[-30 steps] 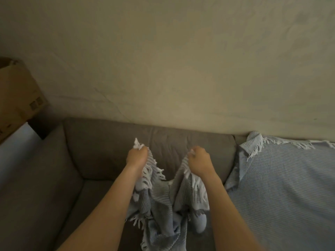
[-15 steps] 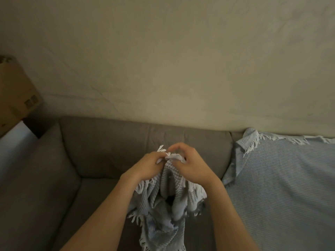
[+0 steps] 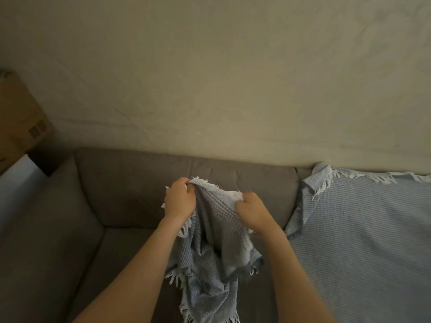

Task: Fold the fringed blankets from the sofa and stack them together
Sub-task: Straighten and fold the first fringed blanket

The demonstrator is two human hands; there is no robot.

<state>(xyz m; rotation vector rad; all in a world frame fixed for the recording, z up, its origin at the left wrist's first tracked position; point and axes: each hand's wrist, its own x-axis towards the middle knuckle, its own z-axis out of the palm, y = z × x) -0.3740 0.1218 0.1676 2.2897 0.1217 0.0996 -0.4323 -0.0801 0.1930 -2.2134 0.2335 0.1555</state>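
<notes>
Two bare forearms are seen rising from the bottom edge of the view. Between them a pale blue fringed blanket (image 3: 210, 264) is held up in front of the sofa seat. Its waffle-textured cloth is left hanging in loose, bunched folds, and white fringe is shown along its lower edges.

The blanket's top edge is gripped in two places. The upper left corner is enclosed by the left hand (image 3: 179, 200), whose fingers are curled together over the cloth, with a tuft of fringe left poking out above the knuckles. The right hand (image 3: 253, 212) is placed a little lower and to the right. Its fingers are curled tight and pressed together on the same edge, and the fingertips are hidden in the fabric. A short span of hem is stretched between the two hands, which are kept near each other but apart.

Behind the blanket a grey-brown sofa (image 3: 112, 217) is seen, with its seat cushion, backrest and left armrest. Over the right part of it a second blue blanket (image 3: 363, 229) is spread flat. Its upper left corner is turned over, and a line of white fringe is laid along the top of the backrest. Whether the two blankets touch cannot be told.

Further back, the view is filled by a plain beige wall (image 3: 221, 78). At the far left a cardboard box (image 3: 21, 127) is seen above the armrest.
</notes>
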